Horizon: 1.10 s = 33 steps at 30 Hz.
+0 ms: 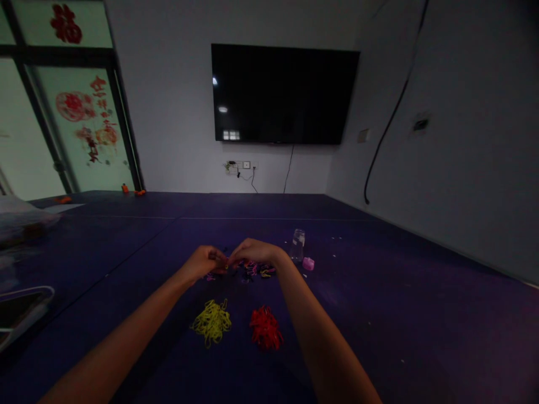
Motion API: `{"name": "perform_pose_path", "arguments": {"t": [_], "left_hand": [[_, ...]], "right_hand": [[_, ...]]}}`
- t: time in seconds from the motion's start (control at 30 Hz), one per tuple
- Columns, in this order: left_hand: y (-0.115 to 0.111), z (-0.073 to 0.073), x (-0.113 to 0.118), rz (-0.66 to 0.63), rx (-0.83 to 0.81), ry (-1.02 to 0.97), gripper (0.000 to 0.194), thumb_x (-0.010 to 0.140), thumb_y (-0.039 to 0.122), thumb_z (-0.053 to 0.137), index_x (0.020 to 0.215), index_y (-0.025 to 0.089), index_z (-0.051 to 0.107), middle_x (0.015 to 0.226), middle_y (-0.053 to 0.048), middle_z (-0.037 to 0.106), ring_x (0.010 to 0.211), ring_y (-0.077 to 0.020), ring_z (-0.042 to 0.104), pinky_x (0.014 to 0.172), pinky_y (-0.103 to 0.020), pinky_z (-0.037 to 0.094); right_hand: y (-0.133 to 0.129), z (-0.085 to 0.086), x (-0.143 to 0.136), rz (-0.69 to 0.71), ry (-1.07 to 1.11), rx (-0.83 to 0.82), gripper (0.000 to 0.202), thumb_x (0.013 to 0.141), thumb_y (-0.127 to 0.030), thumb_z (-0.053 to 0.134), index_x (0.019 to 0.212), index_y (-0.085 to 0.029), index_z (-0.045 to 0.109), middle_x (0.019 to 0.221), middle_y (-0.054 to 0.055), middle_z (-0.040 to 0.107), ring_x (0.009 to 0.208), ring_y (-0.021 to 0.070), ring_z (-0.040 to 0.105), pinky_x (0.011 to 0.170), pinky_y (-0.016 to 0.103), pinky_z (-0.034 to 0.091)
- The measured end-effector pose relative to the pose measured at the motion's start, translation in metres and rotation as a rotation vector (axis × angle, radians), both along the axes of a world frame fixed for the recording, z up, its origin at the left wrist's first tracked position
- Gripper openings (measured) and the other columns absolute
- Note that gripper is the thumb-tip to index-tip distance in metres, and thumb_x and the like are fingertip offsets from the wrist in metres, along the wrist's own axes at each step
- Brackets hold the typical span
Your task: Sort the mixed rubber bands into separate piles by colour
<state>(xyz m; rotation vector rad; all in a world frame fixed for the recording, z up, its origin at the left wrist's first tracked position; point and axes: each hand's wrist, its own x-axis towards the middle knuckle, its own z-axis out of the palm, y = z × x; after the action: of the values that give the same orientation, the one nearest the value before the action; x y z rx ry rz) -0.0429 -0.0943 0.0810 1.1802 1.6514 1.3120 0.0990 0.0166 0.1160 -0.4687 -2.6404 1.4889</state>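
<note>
My left hand (206, 261) and my right hand (252, 252) meet fingertip to fingertip, low over the dark purple mat. Both are closed in a pinch on a small bit of rubber band (226, 266), pink and yellow, mostly hidden by the fingers. Under and beside my right hand lies a mixed heap of coloured rubber bands (251, 270), partly covered by it. Nearer to me are a loose pile of yellow rubber bands (212, 321), by my left forearm, and a pile of red rubber bands (266, 329), by my right forearm.
A clear bottle (297, 246) stands beyond my right wrist, with a pink cap (308, 264) beside it. White scraps dot the purple mat (379, 292). At the left edge are a pale-rimmed tray (25, 320) and clear plastic (25, 219). Small orange objects (125, 188) lie far back.
</note>
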Motion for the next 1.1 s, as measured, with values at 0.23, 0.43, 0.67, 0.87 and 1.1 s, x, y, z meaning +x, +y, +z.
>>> {"name": "perform_pose_path", "arguments": {"t": [0.23, 0.43, 0.67, 0.87, 1.1], "left_hand": [[-0.016, 0.02, -0.004, -0.315, -0.137, 0.334, 0.007, 0.055, 0.016, 0.057, 0.059, 0.017, 0.063, 0.053, 0.002, 0.065, 0.051, -0.0122, 0.059, 0.055, -0.023, 0.046], [-0.032, 0.026, -0.001, -0.598, -0.314, 0.611, 0.015, 0.051, 0.013, 0.059, 0.058, 0.021, 0.07, 0.054, 0.0, 0.067, 0.052, -0.0156, 0.06, 0.05, -0.023, 0.04], [-0.032, 0.025, 0.005, -0.567, -0.29, 0.694, 0.018, 0.051, 0.011, 0.057, 0.06, 0.021, 0.071, 0.055, 0.0, 0.067, 0.054, -0.0155, 0.059, 0.049, -0.022, 0.038], [-0.025, 0.025, 0.005, -0.419, -0.185, 0.657, 0.013, 0.057, 0.015, 0.056, 0.061, 0.018, 0.068, 0.053, 0.0, 0.064, 0.05, -0.0137, 0.057, 0.05, -0.022, 0.039], [-0.02, 0.017, 0.004, -0.34, -0.085, 0.712, 0.012, 0.061, 0.019, 0.055, 0.062, 0.018, 0.067, 0.055, 0.0, 0.064, 0.05, -0.011, 0.054, 0.051, -0.02, 0.037]], "right_hand": [[0.019, -0.003, 0.034, -0.106, -0.047, 0.242, 0.019, 0.07, -0.022, 0.058, 0.077, -0.015, 0.074, 0.069, 0.001, 0.069, 0.065, 0.0117, 0.059, 0.057, 0.018, 0.041], [0.047, -0.024, 0.072, -0.218, -0.373, 0.414, 0.014, 0.064, -0.019, 0.061, 0.068, -0.011, 0.073, 0.061, 0.003, 0.065, 0.059, 0.0123, 0.056, 0.05, 0.018, 0.037], [0.049, -0.036, 0.066, -0.219, -0.333, 0.437, 0.016, 0.062, -0.024, 0.063, 0.068, -0.012, 0.073, 0.06, 0.001, 0.063, 0.057, 0.0113, 0.053, 0.048, 0.018, 0.033], [0.044, -0.039, 0.063, -0.231, -0.352, 0.469, 0.01, 0.059, -0.02, 0.064, 0.063, -0.013, 0.071, 0.057, 0.001, 0.062, 0.059, 0.013, 0.055, 0.051, 0.019, 0.036], [0.038, -0.04, 0.059, -0.215, -0.366, 0.527, 0.007, 0.059, -0.016, 0.063, 0.06, -0.014, 0.07, 0.06, 0.003, 0.064, 0.059, 0.0144, 0.055, 0.051, 0.02, 0.036]]}}
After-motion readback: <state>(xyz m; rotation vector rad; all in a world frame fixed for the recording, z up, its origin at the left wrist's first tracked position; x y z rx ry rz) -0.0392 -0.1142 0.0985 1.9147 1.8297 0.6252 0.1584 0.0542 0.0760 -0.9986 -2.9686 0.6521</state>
